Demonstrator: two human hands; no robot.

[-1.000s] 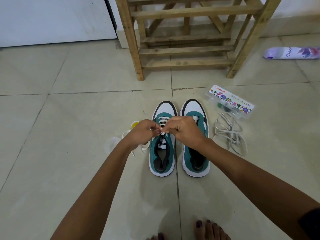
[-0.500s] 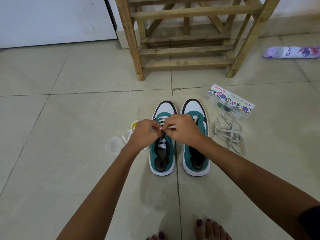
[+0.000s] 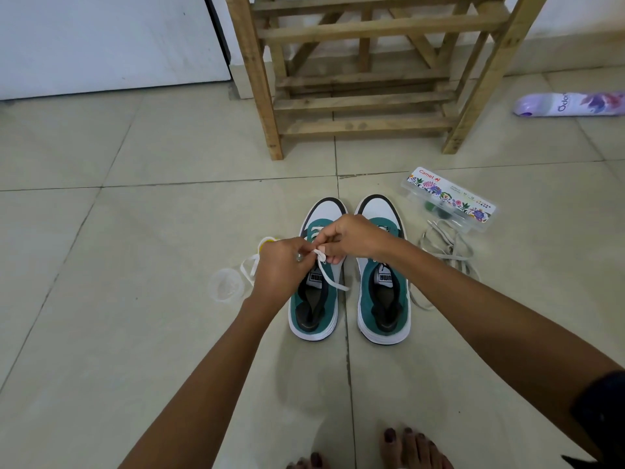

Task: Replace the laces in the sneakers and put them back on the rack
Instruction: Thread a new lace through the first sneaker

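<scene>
Two green and white sneakers stand side by side on the tiled floor, toes toward the wooden rack (image 3: 270, 106). Over the left sneaker (image 3: 314, 319) my left hand (image 3: 279, 267) and my right hand (image 3: 351, 238) both pinch a white lace (image 3: 329, 275) where it crosses near the tongue; one free end trails over the shoe's opening. White lacing shows at the eyelets near its toe. The right sneaker (image 3: 384, 299) stands untouched, its front eyelets hidden by my right hand. Loose grey-white laces (image 3: 446, 252) lie on the floor to its right.
A clear plastic box (image 3: 449, 198) with a flowered label lies right of the shoes. A purple spray can (image 3: 571, 103) lies at the far right. A clear lid (image 3: 226, 285) and a yellow-rimmed item (image 3: 267, 242) sit left of my left hand. My bare toes (image 3: 409, 448) show at the bottom.
Both hands have drawn slightly nearer along the left sneaker, and a free end of the white lace now lies across the shoe's opening. The shoes have stayed put.
</scene>
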